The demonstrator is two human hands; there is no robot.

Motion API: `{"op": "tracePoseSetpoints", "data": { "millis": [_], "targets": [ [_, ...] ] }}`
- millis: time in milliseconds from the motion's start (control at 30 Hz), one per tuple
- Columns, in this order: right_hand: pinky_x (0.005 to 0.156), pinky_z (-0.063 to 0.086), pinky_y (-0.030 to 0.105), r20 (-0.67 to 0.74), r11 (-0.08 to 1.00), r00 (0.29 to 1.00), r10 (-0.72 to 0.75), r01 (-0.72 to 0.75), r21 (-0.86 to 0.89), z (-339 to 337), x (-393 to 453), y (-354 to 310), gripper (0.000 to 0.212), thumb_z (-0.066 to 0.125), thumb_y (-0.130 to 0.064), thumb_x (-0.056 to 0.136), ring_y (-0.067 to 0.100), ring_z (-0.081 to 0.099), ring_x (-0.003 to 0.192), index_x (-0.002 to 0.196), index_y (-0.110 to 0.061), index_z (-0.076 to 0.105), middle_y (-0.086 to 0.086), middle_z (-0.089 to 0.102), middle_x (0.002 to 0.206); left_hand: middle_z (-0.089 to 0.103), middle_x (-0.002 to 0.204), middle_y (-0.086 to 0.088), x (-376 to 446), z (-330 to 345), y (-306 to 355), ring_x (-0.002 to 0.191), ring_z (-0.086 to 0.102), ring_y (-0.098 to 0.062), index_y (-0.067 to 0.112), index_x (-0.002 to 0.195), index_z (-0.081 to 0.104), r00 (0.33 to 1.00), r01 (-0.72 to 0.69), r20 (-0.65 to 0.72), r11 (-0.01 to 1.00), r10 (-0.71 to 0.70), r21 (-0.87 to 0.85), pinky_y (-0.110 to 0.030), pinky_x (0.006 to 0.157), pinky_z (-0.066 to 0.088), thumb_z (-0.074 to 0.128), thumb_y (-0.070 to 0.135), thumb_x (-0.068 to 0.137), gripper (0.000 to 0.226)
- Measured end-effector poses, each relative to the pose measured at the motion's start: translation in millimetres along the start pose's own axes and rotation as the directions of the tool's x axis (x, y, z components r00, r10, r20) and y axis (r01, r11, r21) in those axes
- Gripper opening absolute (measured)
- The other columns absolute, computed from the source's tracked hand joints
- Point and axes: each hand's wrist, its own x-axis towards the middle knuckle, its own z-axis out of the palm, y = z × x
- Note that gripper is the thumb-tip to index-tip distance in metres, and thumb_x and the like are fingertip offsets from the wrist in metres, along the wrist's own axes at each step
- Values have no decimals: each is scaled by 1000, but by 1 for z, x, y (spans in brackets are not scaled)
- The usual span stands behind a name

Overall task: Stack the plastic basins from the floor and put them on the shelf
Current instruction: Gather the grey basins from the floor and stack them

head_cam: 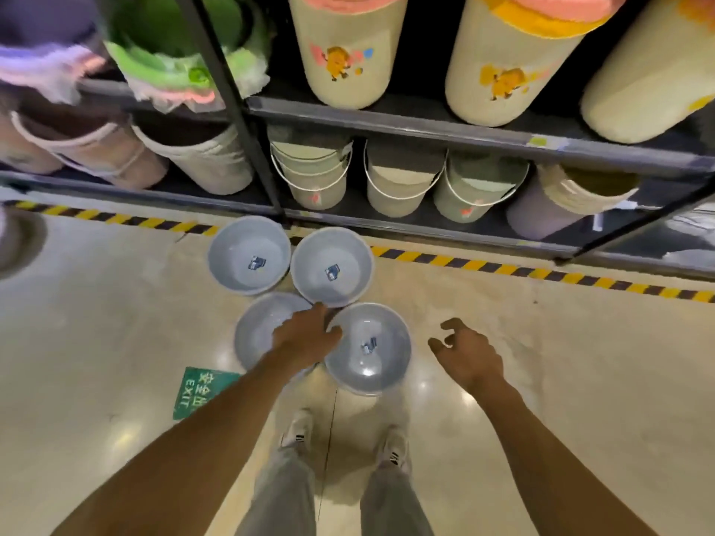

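Several pale blue plastic basins sit on the floor in a cluster before the shelf: a far left basin (248, 255), a far right basin (332, 266), a near left basin (259, 330) and a near right basin (369, 348). Three of them show a small blue label inside. My left hand (305, 334) reaches down over the near left basin, covering its right side, fingers spread and holding nothing. My right hand (466, 352) hovers to the right of the near right basin, fingers curled apart, empty. The dark metal shelf (425, 123) stands just beyond the basins.
The shelf holds cream bins with cartoon prints above, and handled buckets (313, 176) below. A dark upright post (232, 106) stands behind the basins. Yellow-black tape (503, 266) marks the floor edge. A green exit sign (201, 390) lies near my feet (298, 431).
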Motion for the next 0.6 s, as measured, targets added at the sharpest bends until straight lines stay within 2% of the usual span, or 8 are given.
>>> {"op": "tracePoseSetpoints", "data": {
  "millis": [100,200,267,400,500,600],
  "targets": [
    [82,47,34,15,998,999,-31,32,-55,14,36,19,46,59,-51,92,27,67,108,133,-32,56,-2,71,119,69,117,-7,23,41,-7,103,66,-33,28,132,49,999,35,-18,999,-35,-4,-39,79,46,47,52,89,49],
    [83,47,35,19,994,999,-49,50,-99,48,77,35,43,58,-51,92,26,66,111,132,-33,55,-4,71,125,68,118,-6,59,85,-26,107,65,-33,28,137,47,997,68,-21,998,-68,15,-40,80,48,48,54,88,55],
    [84,48,35,17,991,998,-64,65,-115,83,111,49,43,58,-51,92,25,66,112,132,-34,56,-4,70,125,68,119,-5,93,119,-48,108,65,-31,27,137,47,997,77,-28,997,-76,31,-40,83,50,49,53,89,54],
    [83,48,35,21,984,997,-70,72,-161,171,191,86,47,57,-51,93,26,66,112,136,-33,54,-3,69,128,68,119,-5,172,195,-105,109,64,-30,27,133,49,992,77,-103,994,-69,82,-37,78,46,50,52,88,52],
    [87,51,38,-13,978,997,-77,73,-197,235,253,114,50,56,-53,93,28,66,113,138,-32,52,-1,68,130,64,123,-9,236,248,-149,116,60,-32,21,131,51,989,68,-139,988,-48,142,-40,90,49,53,50,88,51],
    [85,51,41,-103,946,987,-120,82,-315,287,311,136,53,52,-53,94,31,64,114,141,-29,50,4,66,130,58,123,-15,289,293,-186,118,54,-35,11,125,54,983,60,-182,976,-22,210,-46,94,51,53,48,91,50]
  ]
}}
